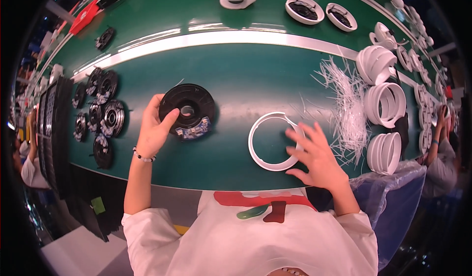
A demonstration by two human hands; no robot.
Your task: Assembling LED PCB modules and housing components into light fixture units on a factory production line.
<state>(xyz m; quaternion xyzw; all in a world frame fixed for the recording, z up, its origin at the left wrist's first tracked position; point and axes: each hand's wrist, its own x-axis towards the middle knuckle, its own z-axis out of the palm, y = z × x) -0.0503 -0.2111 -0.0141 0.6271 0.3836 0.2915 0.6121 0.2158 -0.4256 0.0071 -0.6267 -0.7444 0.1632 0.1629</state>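
Green bench top (236,79) curves across my view, a heap of white plastic strips (346,123) lying beyond the right hand (319,160) and similar black units (113,117) standing left of the other grip. I have the left hand (155,131) pinching a round black housing (196,99), thumb across its face beside the central hole, a blue circuit board (194,130) below the thumb. Right of that pinch, the right hand spreads its fingers at a white plastic ring (251,143); blur hides whether they touch it. I judge the step as taking hold of the ring; next calls for closing thumb and fingers around its rim, keeping the left pinch off the board.
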